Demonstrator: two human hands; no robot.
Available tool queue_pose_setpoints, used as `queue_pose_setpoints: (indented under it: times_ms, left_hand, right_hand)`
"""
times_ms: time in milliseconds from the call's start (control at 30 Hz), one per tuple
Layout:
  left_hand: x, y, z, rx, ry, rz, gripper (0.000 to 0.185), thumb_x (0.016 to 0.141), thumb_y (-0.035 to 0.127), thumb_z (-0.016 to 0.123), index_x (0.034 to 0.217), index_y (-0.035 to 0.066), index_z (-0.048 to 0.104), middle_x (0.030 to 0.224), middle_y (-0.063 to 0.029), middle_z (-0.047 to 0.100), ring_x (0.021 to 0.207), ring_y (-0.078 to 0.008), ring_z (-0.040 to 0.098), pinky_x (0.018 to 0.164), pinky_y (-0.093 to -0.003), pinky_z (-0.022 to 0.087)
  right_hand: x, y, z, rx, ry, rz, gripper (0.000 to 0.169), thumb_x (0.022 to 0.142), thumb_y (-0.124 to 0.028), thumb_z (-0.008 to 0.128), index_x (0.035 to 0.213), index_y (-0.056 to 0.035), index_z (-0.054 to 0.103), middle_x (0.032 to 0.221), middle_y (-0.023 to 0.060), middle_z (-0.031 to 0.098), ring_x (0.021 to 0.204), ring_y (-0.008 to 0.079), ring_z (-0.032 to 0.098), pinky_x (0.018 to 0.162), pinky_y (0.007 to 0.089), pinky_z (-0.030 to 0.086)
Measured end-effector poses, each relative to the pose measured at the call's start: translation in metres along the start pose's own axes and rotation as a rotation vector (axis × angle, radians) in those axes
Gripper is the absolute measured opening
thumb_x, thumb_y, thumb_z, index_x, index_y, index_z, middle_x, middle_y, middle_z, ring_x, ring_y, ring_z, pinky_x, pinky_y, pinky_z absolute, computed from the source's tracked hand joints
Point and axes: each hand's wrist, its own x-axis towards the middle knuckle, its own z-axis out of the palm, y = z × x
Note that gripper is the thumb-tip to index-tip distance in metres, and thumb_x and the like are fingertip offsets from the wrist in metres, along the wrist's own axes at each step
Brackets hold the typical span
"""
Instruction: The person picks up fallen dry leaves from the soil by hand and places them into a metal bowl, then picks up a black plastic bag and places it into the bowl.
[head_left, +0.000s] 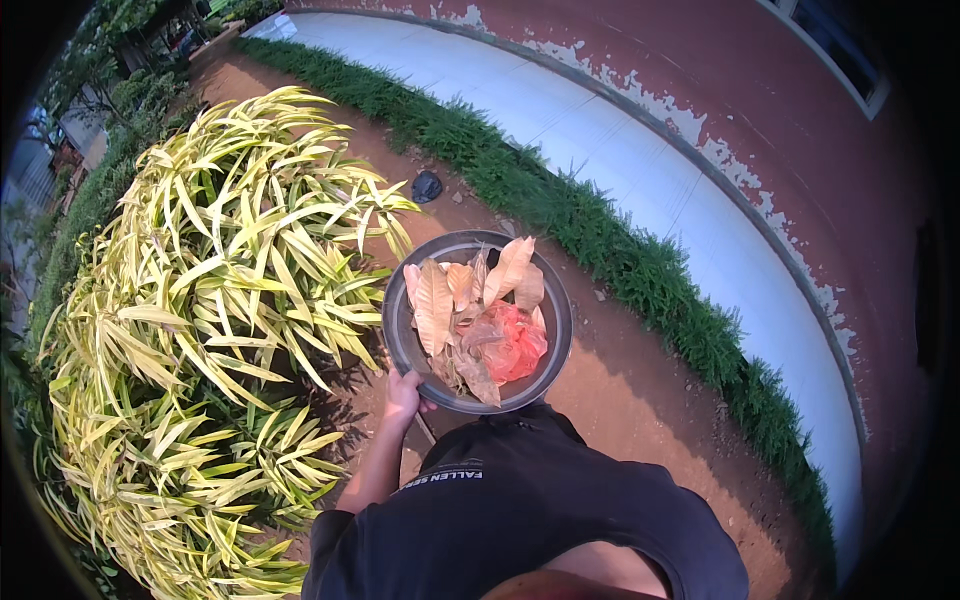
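Observation:
My left hand grips the near-left rim of a round dark basin, held in front of my body. Inside lie several dry brown leaves and a crumpled red plastic bag. One broad pale leaf leans up against the far side. Below my fingers a thin straight strip shows; what it belongs to is hidden. My right hand is out of view.
Dense yellow-green leafy plants crowd the left. A black plastic bag lies on the bare soil path. A low green hedge borders a pale paved strip along a red wall with peeling paint.

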Motion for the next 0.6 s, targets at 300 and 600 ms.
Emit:
queue_pose_setpoints:
  times_ms: [300,600]
  left_hand:
    - [0.082,0.048,0.076,-0.068,0.303,0.157,0.027,0.08,0.005,0.035,0.105,-0.004,0.033,0.062,-0.0166,0.057,0.039,-0.0224,0.055,0.03,-0.0252,0.042]
    - [0.204,0.081,0.094,-0.102,0.385,0.072,0.028,0.08,0.008,0.037,0.106,0.0,0.032,0.062,-0.0172,0.056,0.038,-0.0229,0.055,0.029,-0.0262,0.041]
  right_hand:
    - [0.043,-0.31,-0.082,0.183,0.046,-0.143,0.029,0.087,-0.021,0.049,0.114,-0.0089,0.054,0.094,0.0105,0.06,0.072,0.0235,0.058,0.058,0.0356,0.044]
    - [0.084,-0.518,-0.038,0.368,-0.235,-0.305,0.033,0.088,-0.026,0.05,0.118,-0.0119,0.053,0.103,0.0094,0.059,0.089,0.0267,0.059,0.077,0.0438,0.045]
